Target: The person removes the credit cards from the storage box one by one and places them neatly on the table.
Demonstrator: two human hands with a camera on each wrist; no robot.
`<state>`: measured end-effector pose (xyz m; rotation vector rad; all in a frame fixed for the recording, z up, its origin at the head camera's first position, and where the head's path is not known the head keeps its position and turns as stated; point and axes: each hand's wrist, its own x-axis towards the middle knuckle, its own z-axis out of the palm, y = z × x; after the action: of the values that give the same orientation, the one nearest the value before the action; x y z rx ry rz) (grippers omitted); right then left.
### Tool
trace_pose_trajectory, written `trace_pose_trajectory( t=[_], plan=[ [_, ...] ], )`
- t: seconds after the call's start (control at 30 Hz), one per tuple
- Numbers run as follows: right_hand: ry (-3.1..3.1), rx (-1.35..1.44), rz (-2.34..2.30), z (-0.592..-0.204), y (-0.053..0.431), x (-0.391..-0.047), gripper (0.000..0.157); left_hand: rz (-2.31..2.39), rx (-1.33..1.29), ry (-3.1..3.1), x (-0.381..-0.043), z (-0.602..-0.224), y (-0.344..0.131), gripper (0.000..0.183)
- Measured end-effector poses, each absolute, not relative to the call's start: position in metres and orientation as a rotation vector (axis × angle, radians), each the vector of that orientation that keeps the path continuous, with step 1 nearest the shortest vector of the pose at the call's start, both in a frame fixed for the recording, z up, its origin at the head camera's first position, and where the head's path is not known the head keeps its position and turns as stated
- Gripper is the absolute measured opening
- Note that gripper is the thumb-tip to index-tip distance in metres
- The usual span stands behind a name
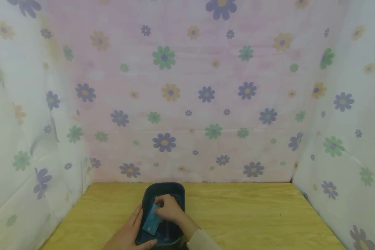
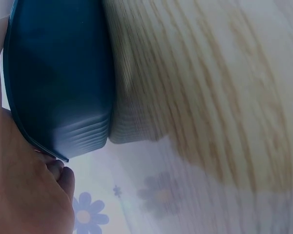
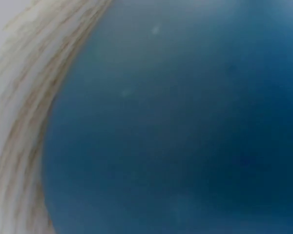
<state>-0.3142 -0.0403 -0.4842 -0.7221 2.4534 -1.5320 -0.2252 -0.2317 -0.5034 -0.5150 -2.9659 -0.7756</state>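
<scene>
A deep dark blue plastic bin (image 1: pixel 182 190) with rounded corners stands on the wooden table. My left hand (image 1: pixel 129 229) holds its near left side, fingers along the outer wall and thumb over the near rim. In the left wrist view, the fingertips (image 2: pixel 56 170) bend at the edge of the bin (image 2: pixel 63 73). My right hand (image 1: pixel 169 209) reaches inside and pinches the upper end of a light blue flat, rectangular packet (image 1: pixel 151 222), which lies tilted and has a small pale mark near its lower end. The bin's blue surface (image 3: pixel 161 122) fills most of the right wrist view, blurred.
Other small dark items (image 1: pixel 166 231) lie in the bin, partly hidden by my right arm. Wood-grain tabletop (image 1: pixel 253 215) extends on both sides. Flower-printed cloth (image 1: pixel 187 76) hangs behind the table and along its left and right sides.
</scene>
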Motion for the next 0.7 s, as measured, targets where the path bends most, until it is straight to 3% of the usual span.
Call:
trace_pose_trajectory(
  t=[0.33,0.7],
  plan=[
    [2.319,-0.672,-1.610,-0.473,-0.032,-0.305,0.036,-0.820,-0.504,-2.966,-0.226,-0.502,-0.232,0.118],
    [2.348,-0.656,-1.656,-0.465,-0.021,-0.297,0.026,-0.845,-0.511,-2.959,-0.226,-0.505,-0.230,0.117]
  ],
)
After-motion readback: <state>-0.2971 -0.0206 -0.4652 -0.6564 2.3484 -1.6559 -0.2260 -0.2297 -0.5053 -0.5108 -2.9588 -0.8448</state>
